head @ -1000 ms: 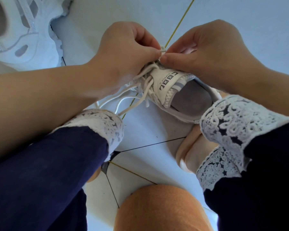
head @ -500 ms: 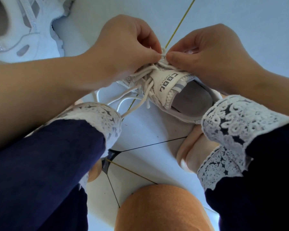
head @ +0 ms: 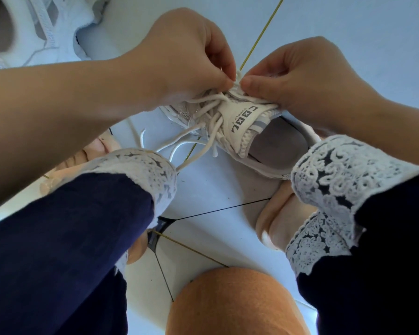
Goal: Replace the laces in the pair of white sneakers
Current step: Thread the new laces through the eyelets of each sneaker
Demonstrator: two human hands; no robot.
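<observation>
1. Two navy legs [head: 58, 238] crowd the foreground.
2. Second sneaker [head: 46, 27], top left, cut off by the frame.
3. Sneaker [head: 247, 126] sits between the legs, toe hidden under the hands.
4. Left hand [head: 179, 56] and right hand [head: 307, 78] each pinch the lace [head: 203, 101]; the fingers hide the spot.

floor [head: 361, 27] open at far right, second sneaker [head: 46, 25] blocking far left, knees [head: 70, 226] hemming the near sneaker [head: 244, 122]
</observation>
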